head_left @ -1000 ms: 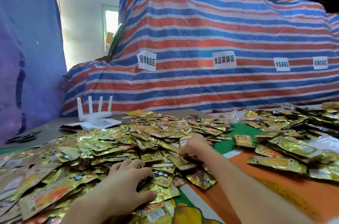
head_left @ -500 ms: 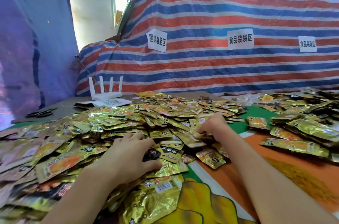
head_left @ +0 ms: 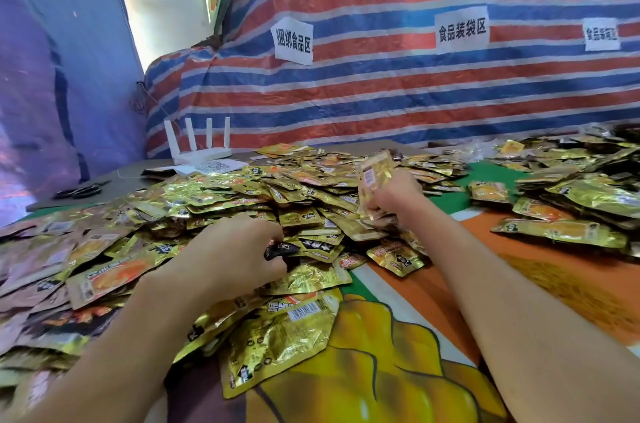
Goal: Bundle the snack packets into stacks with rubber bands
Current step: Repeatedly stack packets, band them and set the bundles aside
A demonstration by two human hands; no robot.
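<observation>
Snack packets (head_left: 242, 194): countless, heaped; right hand (head_left: 394, 200) grips one stack (head_left: 374, 176), left hand (head_left: 228, 259) pinches one dark packet (head_left: 278, 249).

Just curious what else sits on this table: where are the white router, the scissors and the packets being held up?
white router (head_left: 203, 155), head view, on its base below the antennas.
scissors (head_left: 83, 189), head view, on its dark middle.
held-up packets (head_left: 375, 176), head view, on the gold front face.

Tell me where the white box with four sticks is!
In the head view, the white router stands far back on the left, just behind the pile of snack packets, beside a QR-code sheet and in front of the striped tarp.
</observation>
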